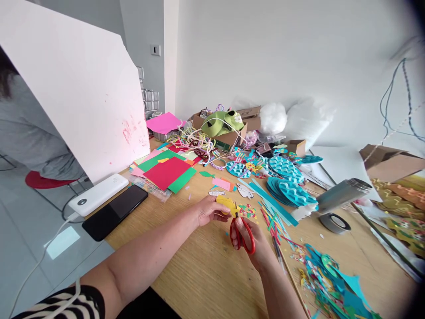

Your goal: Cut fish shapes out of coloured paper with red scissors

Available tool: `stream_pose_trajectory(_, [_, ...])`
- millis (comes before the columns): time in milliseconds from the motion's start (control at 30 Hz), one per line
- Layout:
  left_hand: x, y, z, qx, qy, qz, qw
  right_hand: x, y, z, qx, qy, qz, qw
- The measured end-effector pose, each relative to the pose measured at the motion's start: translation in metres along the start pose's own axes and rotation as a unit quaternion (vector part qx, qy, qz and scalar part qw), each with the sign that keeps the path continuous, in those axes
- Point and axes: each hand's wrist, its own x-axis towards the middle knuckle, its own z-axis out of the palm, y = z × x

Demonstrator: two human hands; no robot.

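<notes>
Left hand (210,212): yellow paper piece (226,203) pinched between thumb and fingers, held just over the table (189,270), near the middle of my view. Right hand (256,241): closed around the red-handled scissors (237,215), fingers through the loops, blades pointing away from me at the paper's right end. Couldn't tell how far apart the blades were, or whether they were biting.

Around the hands: small heap of colored scraps (248,211) just beyond the scissors, white fish cutout (245,191) past that, green fish cutout (207,174) farther back, pink strip (221,183) between the two fish. Teal strips (279,206) lay to the right, next to the stack of blue scalloped discs (282,192).

Left side: red sheet (168,173) on top of the colored paper, black phone (115,212) beside the white power bank (98,193).

Right side: metal flask (345,195) on its side, tape roll (334,223) lying flat near it, teal offcuts (353,283) piled closer to me.
</notes>
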Motion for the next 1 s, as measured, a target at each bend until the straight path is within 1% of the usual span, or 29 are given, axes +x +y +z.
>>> stream_pose_trajectory(100, [-0.001,0.000,0.000,0.006,-0.010,-0.003,1.000,-0.001,-0.002,0.000,-0.001,-0.005,0.002,1.000])
stream_pose_trajectory(300, [-0.001,0.002,-0.002,0.019,0.017,0.000,1.000,-0.002,-0.004,0.001,0.001,-0.006,0.012,1.000])
stream_pose_trajectory(467, [0.001,0.000,-0.003,0.037,0.009,0.011,0.999,-0.003,-0.005,0.001,0.004,-0.005,0.013,1.000])
stream_pose_trajectory(567, [0.002,0.000,-0.004,0.035,0.021,0.012,0.999,-0.003,-0.006,0.002,0.004,-0.011,0.019,1.000])
stream_pose_trajectory(867, [0.004,0.000,-0.004,0.015,0.041,0.017,0.999,0.000,0.003,-0.001,-0.007,-0.023,0.023,0.999])
stream_pose_trajectory(1000, [0.004,-0.001,-0.004,0.014,0.038,0.013,0.999,0.001,0.004,-0.001,-0.012,-0.026,0.017,0.999])
